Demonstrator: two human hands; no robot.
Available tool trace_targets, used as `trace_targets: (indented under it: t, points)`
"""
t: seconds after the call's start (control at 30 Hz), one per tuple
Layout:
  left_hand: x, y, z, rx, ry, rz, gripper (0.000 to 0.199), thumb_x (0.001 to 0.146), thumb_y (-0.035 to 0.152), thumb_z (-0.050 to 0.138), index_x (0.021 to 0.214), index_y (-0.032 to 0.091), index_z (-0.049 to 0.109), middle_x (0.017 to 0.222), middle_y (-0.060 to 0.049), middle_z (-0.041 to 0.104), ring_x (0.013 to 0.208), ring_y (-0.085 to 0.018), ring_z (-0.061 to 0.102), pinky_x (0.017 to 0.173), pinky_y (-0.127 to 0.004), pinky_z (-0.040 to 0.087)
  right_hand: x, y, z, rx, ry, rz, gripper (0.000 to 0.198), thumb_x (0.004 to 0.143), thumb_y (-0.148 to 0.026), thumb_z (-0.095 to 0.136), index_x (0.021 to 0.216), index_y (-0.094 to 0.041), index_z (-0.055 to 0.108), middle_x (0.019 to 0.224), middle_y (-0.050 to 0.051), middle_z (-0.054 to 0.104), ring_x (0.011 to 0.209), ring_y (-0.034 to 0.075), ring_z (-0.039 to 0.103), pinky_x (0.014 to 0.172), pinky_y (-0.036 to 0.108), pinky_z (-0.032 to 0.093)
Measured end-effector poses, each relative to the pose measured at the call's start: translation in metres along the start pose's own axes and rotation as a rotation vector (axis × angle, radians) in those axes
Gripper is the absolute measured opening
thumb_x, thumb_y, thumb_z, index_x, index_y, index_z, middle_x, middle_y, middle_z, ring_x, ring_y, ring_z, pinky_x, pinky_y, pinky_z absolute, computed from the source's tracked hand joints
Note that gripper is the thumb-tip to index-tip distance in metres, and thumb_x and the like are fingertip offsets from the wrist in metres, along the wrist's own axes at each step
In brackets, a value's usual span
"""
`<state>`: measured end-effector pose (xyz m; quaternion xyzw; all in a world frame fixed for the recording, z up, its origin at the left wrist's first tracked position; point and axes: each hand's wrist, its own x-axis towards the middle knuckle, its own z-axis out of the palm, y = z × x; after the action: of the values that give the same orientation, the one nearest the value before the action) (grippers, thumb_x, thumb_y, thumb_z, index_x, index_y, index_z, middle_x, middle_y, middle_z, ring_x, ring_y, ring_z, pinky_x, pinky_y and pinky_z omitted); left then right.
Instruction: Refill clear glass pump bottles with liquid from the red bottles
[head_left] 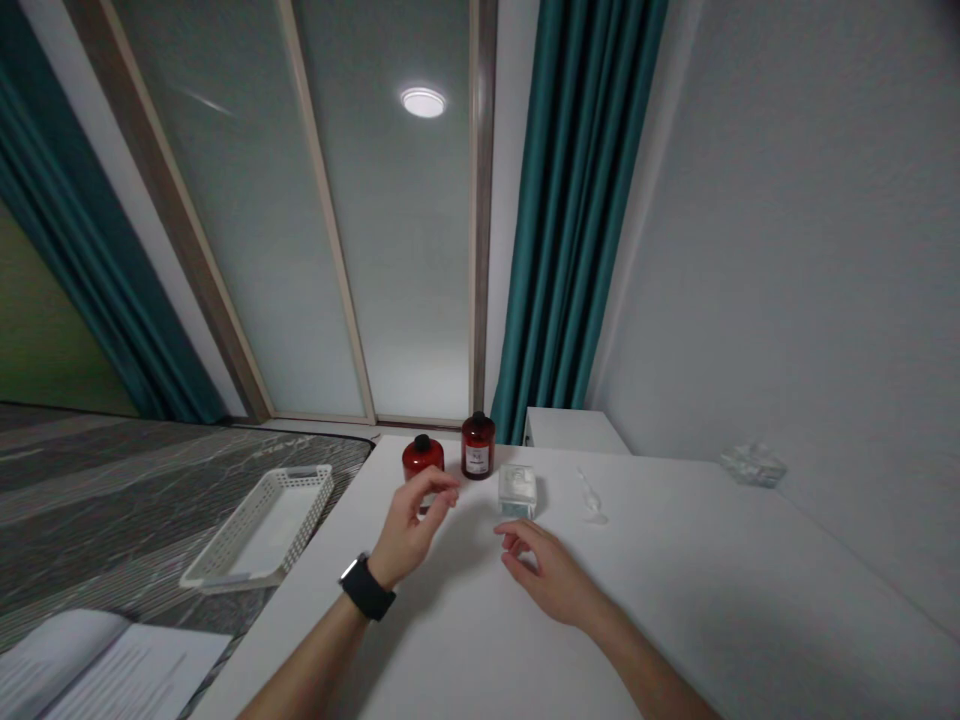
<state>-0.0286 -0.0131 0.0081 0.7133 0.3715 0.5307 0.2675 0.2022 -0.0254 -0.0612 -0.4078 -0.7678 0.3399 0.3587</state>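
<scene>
My left hand (415,527), with a black watch (366,587) on its wrist, is raised over the white table (480,630). Its fingers curve with a gap to the thumb, and nothing shows between them. Behind it stands a red bottle (423,455) with a black cap, its lower part hidden by the hand. A dark red bottle (478,450) with a pale label stands just right of that. My right hand (551,575) has loosely bent fingers apart from the thumb, holding nothing. Just beyond its fingertips sits a small clear glass box (517,490).
A clear plastic piece resembling a small spoon (591,496) lies right of the box. Toward the right wall is a crumpled clear wrapper (754,464). Left of the table, a white basket (196,578) and an open book (142,665) lie on a grey patterned surface. A white cabinet (574,430) stands behind.
</scene>
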Motion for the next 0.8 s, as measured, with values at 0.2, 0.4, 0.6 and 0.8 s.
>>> trace_targets:
  t: [0.2, 0.4, 0.6, 0.8]
  points:
    - [0.013, -0.011, 0.046, 0.077, -0.113, -0.046, 0.019, 0.093, 0.031, 0.050, 0.104, 0.020, 0.061, 0.099, -0.007, 0.066, 0.090, -0.021, 0.062, 0.081, -0.035, 0.051, 0.006, 0.007, -0.013, 0.049, 0.071, 0.086, 0.023, 0.089, -0.027, 0.052, 0.107, -0.020, 0.064, 0.080, 0.001, 0.063, 0.069, 0.014, 0.056, 0.065, 0.026, 0.046]
    - [0.027, -0.040, 0.075, 0.247, -0.127, -0.008, 0.043, 0.086, 0.029, 0.062, 0.126, 0.019, 0.051, 0.126, -0.013, 0.055, 0.121, -0.029, 0.052, 0.103, -0.046, 0.044, 0.009, 0.012, -0.030, 0.004, 0.206, 0.103, 0.025, 0.087, -0.032, 0.051, 0.104, -0.018, 0.065, 0.071, -0.001, 0.056, 0.062, 0.014, 0.051, 0.058, 0.025, 0.041]
    - [0.034, -0.064, 0.089, 0.313, -0.235, -0.061, 0.074, 0.078, 0.034, 0.073, 0.142, 0.015, 0.040, 0.143, -0.018, 0.045, 0.137, -0.034, 0.040, 0.115, -0.052, 0.032, 0.011, 0.027, -0.049, -0.072, 0.354, 0.101, 0.029, 0.088, -0.035, 0.046, 0.105, -0.017, 0.062, 0.066, -0.002, 0.052, 0.060, 0.016, 0.050, 0.057, 0.026, 0.040]
    - [0.037, -0.081, 0.094, 0.251, -0.236, -0.115, 0.070, 0.074, 0.032, 0.076, 0.136, 0.015, 0.048, 0.135, -0.018, 0.055, 0.129, -0.035, 0.051, 0.110, -0.052, 0.039, 0.012, 0.041, -0.050, -0.106, 0.387, 0.107, 0.026, 0.089, -0.035, 0.047, 0.103, -0.019, 0.062, 0.064, -0.003, 0.052, 0.057, 0.016, 0.051, 0.056, 0.026, 0.042]
